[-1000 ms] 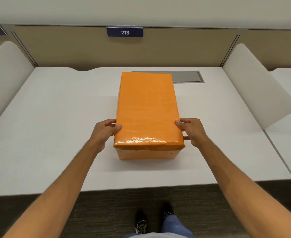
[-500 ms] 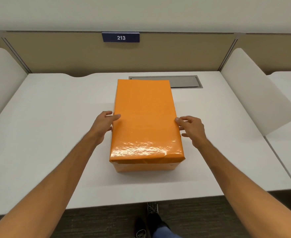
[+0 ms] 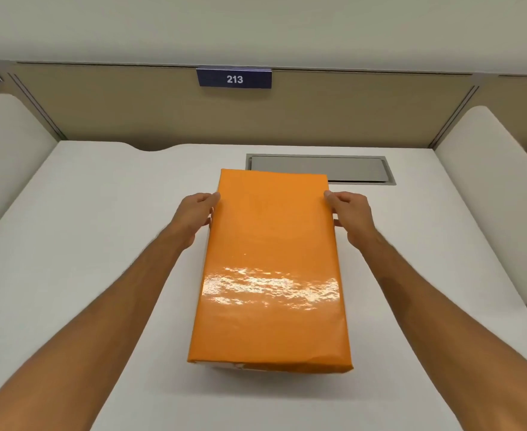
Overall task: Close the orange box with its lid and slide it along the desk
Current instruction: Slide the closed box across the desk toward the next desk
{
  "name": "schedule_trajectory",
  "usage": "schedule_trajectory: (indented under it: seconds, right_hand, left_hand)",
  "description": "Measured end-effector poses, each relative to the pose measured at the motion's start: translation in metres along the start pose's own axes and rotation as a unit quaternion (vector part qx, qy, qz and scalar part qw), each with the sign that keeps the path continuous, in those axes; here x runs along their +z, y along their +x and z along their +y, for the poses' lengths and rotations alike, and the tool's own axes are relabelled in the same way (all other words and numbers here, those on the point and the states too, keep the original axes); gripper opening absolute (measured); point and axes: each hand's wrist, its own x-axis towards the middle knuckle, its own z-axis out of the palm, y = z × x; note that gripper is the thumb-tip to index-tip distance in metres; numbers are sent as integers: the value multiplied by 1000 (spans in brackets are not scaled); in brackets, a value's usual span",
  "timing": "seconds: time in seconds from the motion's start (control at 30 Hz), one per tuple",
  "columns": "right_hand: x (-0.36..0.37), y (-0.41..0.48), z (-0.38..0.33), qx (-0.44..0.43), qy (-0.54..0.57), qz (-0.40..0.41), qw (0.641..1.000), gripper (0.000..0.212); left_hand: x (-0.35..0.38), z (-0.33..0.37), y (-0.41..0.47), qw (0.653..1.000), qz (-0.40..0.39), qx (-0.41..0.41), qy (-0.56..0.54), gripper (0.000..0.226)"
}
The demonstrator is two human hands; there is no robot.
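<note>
**A:** Where was the orange box (image 3: 273, 275)?
**B:** Closed, mid-way across the desk (image 3: 85, 244), far end just before the grey hatch (image 3: 349, 169)!
**A:** And the hands?
**B:** Left hand (image 3: 197, 213) and right hand (image 3: 351, 211) gripped its long sides near the far corners. Thumbs sat on the top edge, fingers curled together down the sides.

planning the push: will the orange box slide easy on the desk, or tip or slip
Probably slides easily: the orange box lies flat and long on the smooth white desk, so tipping looks unlikely. Its glossy wrap may be slippery under the left hand and right hand holding its sides.
</note>
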Motion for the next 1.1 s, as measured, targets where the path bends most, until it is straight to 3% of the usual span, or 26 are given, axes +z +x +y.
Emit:
schedule_trajectory:
  seconds: [0.13,0.33,0.77,0.9,1.0,1.1]
  right_hand:
    - [5,29,-5,52,34,-8,998,38]
    - [5,41,1,78,42,-8,996,45]
    - [11,45,8,72,-16,21,997,47]
    - [10,45,4,72,-27,5,997,46]
    - [10,39,-2,53,-79,11,995,53]
    - [6,21,-1,-43,-227,21,973,64]
  left_hand:
    - [5,6,18,999,12,-34,-35,53]
    - [8,-1,29,996,81,-21,-38,40]
    - [12,-3,30,990,130,7,59,25]
    - [13,1,24,988,127,17,87,36]
    - [11,7,14,987,109,25,118,41]
    - [8,9,-8,982,80,34,168,45]
